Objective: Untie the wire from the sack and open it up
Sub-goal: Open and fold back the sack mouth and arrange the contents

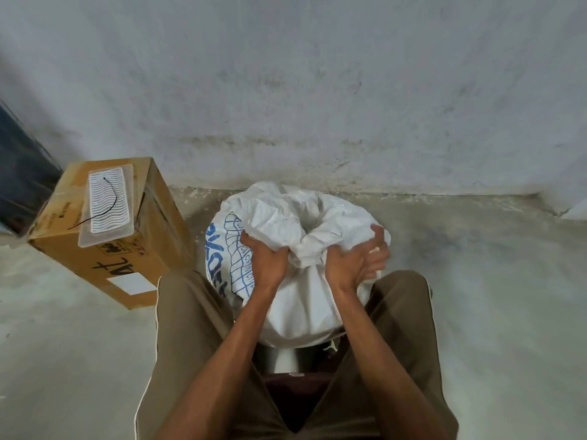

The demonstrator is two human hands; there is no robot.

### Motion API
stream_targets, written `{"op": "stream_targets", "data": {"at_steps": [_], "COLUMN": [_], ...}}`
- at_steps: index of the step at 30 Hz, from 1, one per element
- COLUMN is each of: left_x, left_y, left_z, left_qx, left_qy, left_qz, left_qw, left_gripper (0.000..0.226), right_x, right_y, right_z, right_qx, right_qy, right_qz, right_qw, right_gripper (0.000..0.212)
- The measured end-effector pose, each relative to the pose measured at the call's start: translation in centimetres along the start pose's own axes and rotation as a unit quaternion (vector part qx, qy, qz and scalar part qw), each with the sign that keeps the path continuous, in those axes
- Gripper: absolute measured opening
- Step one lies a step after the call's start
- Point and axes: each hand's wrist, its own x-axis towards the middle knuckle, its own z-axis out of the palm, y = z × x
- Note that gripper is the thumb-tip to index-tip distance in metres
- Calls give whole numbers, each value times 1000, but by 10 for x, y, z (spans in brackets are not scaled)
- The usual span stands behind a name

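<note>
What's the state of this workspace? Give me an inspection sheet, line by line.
Surface: bare concrete floor, dusty.
Job's things: white sack with blue print, neck bunched; thin black wire lying on a clear tray.
Clutter: cardboard box under the tray, left of the sack.
Grippers: left hand and right hand both grip the sack's neck.
Cables: nothing seen besides the wire.
Surroundings: stained grey wall; dark object at far left.
</note>
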Motion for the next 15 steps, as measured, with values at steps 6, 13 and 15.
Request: {"op": "stream_targets", "data": {"at_steps": [6, 13, 15], "left_x": [17, 52, 59], "left_y": [14, 45, 48], "left_z": [-14, -1, 12], "left_qx": [381, 454, 515], "left_qy": [131, 30, 23], "left_qz": [241, 392, 341], "left_qw": [883, 799, 786], "left_gripper": [125, 50, 56], "right_x": [27, 36, 39], "right_y": [18, 26, 24], "right_z": [12, 18, 14], "right_qx": [-261, -204, -173], "right_qy": [-189, -215, -251], "right_qz": [-316, -334, -322], "right_qw": [893, 895, 896], "right_gripper": [40, 15, 11]}}
